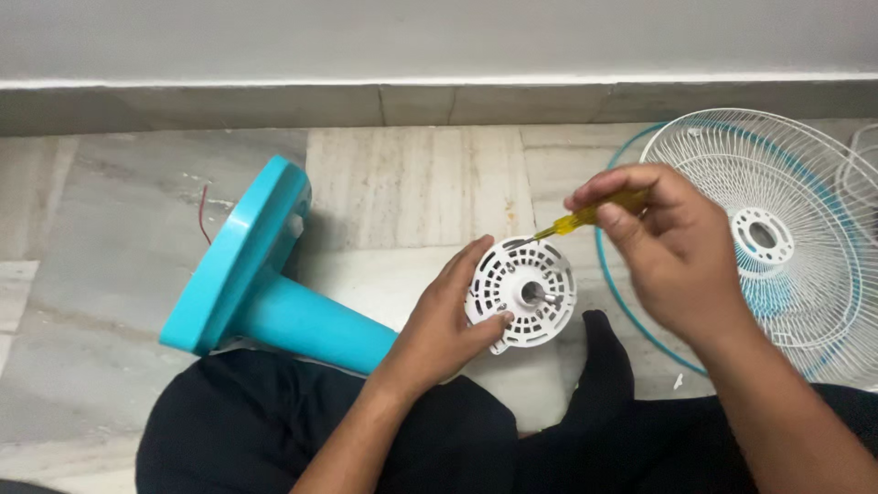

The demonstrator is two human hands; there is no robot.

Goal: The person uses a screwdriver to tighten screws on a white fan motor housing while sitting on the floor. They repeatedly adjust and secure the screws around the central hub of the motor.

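Note:
My left hand (445, 322) grips the rim of a round white fan motor housing (523, 293) with a slotted face and a metal shaft in its middle. My right hand (672, 252) holds a yellow-handled screwdriver (585, 218), and its tip touches the upper edge of the housing. The housing sits at the end of a turquoise fan stand (293, 316) that lies on its side across my lap, its round base (236, 252) tipped up at the left.
A white wire fan guard (805, 302) with a turquoise rim lies flat on the marble floor at the right. A thin red wire (202, 212) shows behind the base. A grey wall skirting (274, 105) runs along the back. A small white screw (678, 381) lies on the floor.

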